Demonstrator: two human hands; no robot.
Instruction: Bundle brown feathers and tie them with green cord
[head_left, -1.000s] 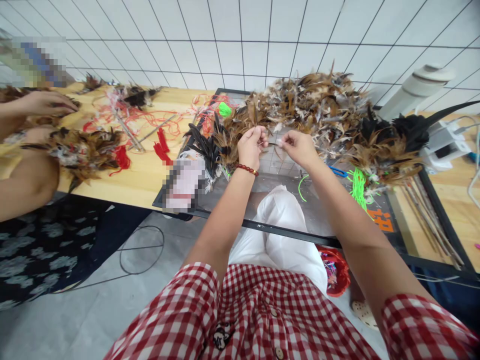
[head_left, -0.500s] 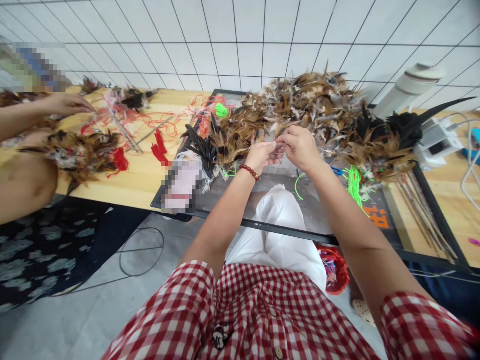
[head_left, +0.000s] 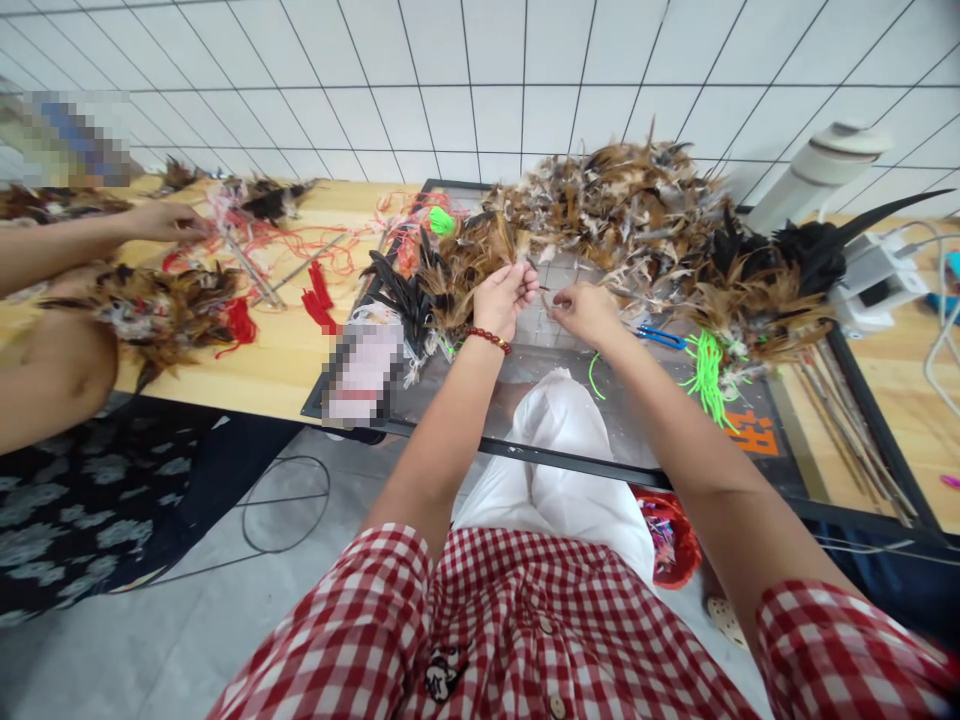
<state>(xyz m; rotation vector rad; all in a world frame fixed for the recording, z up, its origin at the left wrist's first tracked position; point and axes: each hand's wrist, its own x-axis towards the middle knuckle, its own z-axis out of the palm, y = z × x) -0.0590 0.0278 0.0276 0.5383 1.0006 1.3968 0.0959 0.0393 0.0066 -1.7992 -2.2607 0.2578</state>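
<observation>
My left hand (head_left: 506, 300), with a red bead bracelet (head_left: 489, 341) at the wrist, is closed in a pinch. A brown feather (head_left: 517, 240) rises just above its fingers and appears held there. Across a small gap, my right hand (head_left: 589, 312) is also pinched, its fingertips pointing left. Something thin and dark shows between the two hands, too fine to name. Behind them spreads a large heap of brown feathers (head_left: 622, 200). Blue thread snips (head_left: 660, 337) lie by my right wrist, beside a bunch of green cords (head_left: 709, 375).
A black-framed board (head_left: 615, 425) lies under the heap. At right stand a white bottle (head_left: 821, 175), a white device (head_left: 874, 285) and thin sticks (head_left: 855, 435). At left, a co-worker's hand (head_left: 169, 222) is near red threads and a feather bundle (head_left: 161, 310). Red tassels (head_left: 319, 300) lie between us.
My hands were together at the fingertips and are now apart. The left has moved left and turned upward; the right has lowered slightly. The co-worker's hand has shifted right.
</observation>
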